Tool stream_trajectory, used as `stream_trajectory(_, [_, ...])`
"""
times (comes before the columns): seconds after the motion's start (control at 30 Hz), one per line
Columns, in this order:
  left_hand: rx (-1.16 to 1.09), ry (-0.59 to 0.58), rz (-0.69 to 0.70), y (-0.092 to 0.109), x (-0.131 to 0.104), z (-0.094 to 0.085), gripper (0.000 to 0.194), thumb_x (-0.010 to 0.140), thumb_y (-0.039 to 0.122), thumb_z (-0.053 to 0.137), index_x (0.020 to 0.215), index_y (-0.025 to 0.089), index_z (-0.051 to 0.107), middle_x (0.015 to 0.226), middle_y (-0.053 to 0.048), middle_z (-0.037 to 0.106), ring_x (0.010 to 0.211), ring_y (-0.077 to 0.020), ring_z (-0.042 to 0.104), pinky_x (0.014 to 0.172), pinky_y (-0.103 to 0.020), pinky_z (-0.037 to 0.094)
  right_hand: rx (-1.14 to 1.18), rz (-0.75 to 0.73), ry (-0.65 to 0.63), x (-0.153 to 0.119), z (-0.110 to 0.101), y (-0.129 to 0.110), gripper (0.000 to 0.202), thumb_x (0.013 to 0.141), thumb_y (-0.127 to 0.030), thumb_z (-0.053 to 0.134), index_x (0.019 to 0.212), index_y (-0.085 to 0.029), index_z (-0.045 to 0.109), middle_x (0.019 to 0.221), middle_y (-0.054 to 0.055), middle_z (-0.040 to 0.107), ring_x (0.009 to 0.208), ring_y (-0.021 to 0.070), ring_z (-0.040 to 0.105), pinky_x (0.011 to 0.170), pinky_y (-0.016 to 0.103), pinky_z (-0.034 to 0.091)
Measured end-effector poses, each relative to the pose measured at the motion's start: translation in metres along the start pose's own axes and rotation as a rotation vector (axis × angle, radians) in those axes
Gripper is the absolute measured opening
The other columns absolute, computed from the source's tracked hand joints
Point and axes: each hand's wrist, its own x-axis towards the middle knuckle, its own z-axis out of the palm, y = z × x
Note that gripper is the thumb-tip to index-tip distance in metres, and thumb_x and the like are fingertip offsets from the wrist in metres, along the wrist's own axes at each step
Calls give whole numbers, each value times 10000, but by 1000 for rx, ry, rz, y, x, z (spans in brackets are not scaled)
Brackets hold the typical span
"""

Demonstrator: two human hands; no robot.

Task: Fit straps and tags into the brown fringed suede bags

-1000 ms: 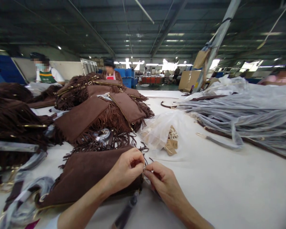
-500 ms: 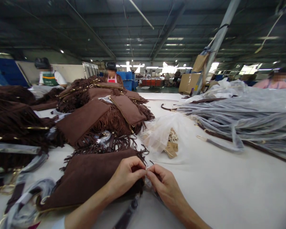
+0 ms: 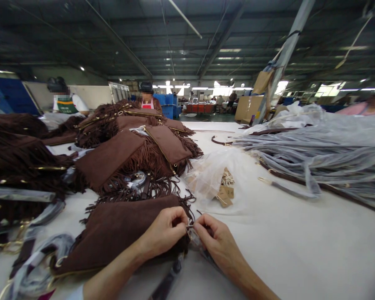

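Observation:
A brown fringed bag [image 3: 118,231] lies on the white table in front of me. At its right end my left hand [image 3: 168,229] is closed, thumb and index finger pinched on something too small to make out. My right hand [image 3: 214,237] is closed just to the right, also pinching; a thin pale strand shows between the fingertips. Below them is a bit of clear plastic [image 3: 194,238], partly hidden by my right hand. A plastic-wrapped dark strap [image 3: 168,277] runs down toward the table's front edge.
More brown fringed bags [image 3: 112,156] are heaped at the left and behind. A plastic bag [image 3: 203,179] with brown tags [image 3: 225,196] lies beyond my hands. Wrapped straps [image 3: 325,154] are piled at the right. People stand at the far left, back and far right.
My fingertips have moved slightly apart, the left hand shifting a little left, and a pale strand now shows between them. The bag stays in place.

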Motion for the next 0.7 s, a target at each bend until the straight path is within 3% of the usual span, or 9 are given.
stream_trajectory(0.13, [-342,-78,-157,-2,1,0,69,608,181,507,663,154,539,643,-22,622,616,-145,548,609,-239,412,40,33,-123,-1,-3,-2,224,863,-355,452,716,-204,527,584,-56,429,546,132,400,513,237,317])
stream_trajectory(0.23, [-513,-64,-193,-2,2,-2,80,606,191,548,675,153,541,702,-54,685,658,-143,574,638,-231,416,-85,-66,-203,-5,-14,-8,90,800,-240,541,858,-193,590,776,-12,557,724,163,513,649,251,388])
stream_trajectory(0.33, [-698,-35,-248,-2,4,-5,125,596,202,597,681,159,517,754,-79,715,708,-151,611,649,-223,428,-333,-113,-293,-9,-28,-11,427,645,-82,592,1054,-200,580,992,24,582,911,198,543,781,276,401])
stream_trajectory(0.37, [-742,-30,-275,-3,5,-6,151,593,205,618,686,161,508,772,-90,722,700,-152,619,639,-222,434,-415,-117,-313,-9,-32,-10,454,621,-51,574,1052,-196,580,1005,31,581,925,202,544,789,279,401])
stream_trajectory(0.43, [-790,-33,-313,-4,6,-8,196,594,210,654,696,161,493,833,-123,734,636,-136,616,591,-213,435,-532,-130,-340,-9,-39,-7,371,644,-29,533,970,-190,602,977,38,592,903,198,557,770,274,405])
stream_trajectory(0.57, [-802,-43,-325,-7,6,-8,242,611,240,695,690,149,485,959,-167,727,451,-60,534,447,-170,362,-679,-122,-368,-3,-48,-8,223,830,-94,470,850,-201,665,894,54,627,837,201,601,740,283,413])
stream_trajectory(0.7, [-717,-48,-316,-6,3,-4,214,598,198,675,745,141,530,793,-71,716,370,-35,493,381,-139,312,-665,-194,-229,-2,-48,-17,166,861,-133,479,815,-201,624,803,32,640,753,192,609,666,268,401])
